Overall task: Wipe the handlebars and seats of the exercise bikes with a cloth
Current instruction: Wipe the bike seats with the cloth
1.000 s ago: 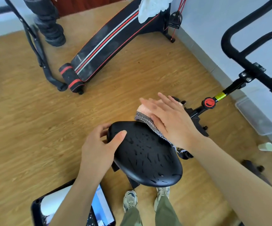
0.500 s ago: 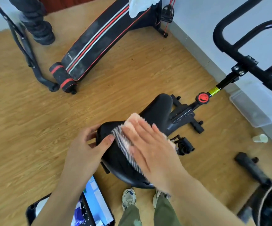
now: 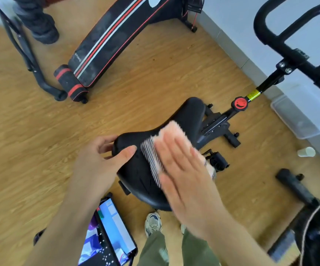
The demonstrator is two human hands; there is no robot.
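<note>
We logged: our left hand (image 3: 97, 162) gripped the seat (image 3: 189, 116) at its left rim, thumb on top. Cloth (image 3: 153, 156) lay across the seat's middle; our right hand (image 3: 186, 179) pressed it, fingers straight. Handlebars (image 3: 270, 35) stood right of the seat.

I've got the left hand (image 3: 97, 162) and right hand (image 3: 186, 179) bare, forearms bare too; down below now, olive-green trousers (image 3: 193, 250), a bit creased, and a grey-white sneaker (image 3: 152, 223), dark trim, laced
</note>
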